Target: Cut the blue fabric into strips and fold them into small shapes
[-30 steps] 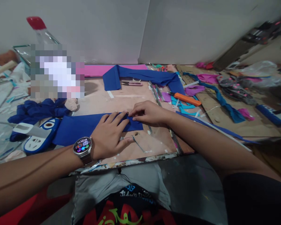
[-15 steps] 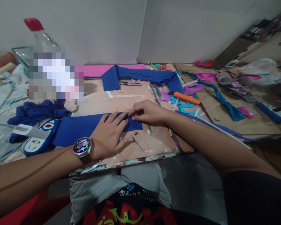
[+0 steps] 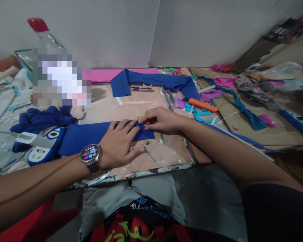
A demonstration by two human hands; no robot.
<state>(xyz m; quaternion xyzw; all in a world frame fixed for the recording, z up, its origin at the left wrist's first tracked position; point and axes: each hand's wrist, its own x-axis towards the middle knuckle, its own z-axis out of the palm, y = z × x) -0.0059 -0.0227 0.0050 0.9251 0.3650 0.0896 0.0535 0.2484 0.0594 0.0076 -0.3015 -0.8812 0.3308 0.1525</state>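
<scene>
A flat strip of blue fabric (image 3: 88, 134) lies across the wooden board in front of me. My left hand (image 3: 120, 143), with a watch on its wrist, rests palm down on this strip, its fingers spread and its thumb out on the bare board. Right beside those fingertips, my right hand (image 3: 161, 119) is curled, with thumb and forefinger pinched at the strip's right part, where the cloth looks slightly creased. Whether anything small sits under the right fingertips is hidden. A second blue fabric strip (image 3: 154, 80) lies folded along the back of the board.
Thread snips (image 3: 142, 89) lie near the back strip. To the right are an orange utility knife (image 3: 203, 105), fabric scraps and a cardboard sheet (image 3: 280, 132). On the left are a blue-and-white power strip (image 3: 41, 148) with a plug in it, and a bunch of gathered blue fabric (image 3: 42, 119).
The view has shifted very slightly. Both hands keep nearly the same place on the blue strip.
</scene>
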